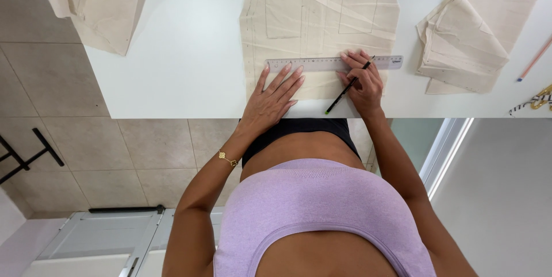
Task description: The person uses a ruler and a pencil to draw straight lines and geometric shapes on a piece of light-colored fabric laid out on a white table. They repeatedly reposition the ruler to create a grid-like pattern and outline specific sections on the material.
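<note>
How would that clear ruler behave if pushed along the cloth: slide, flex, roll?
The ruler lies flat and thin, so it likely cannot roll. It looks like smooth clear plastic on cream fabric, so it would probably slip or drag the cloth unless pinned; the left hand presses its end. Being long and thin, it may flex slightly when lifted by one end.

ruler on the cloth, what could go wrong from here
1. The left hand presses only one end of the clear ruler; the far end past the right hand might pivot and skew the line.
2. The cream cloth lies creased on the smooth white table, so it could shift or pucker under the pencil.
3. The cloth's lower edge sits near the table edge and may get nudged by the body.
</note>
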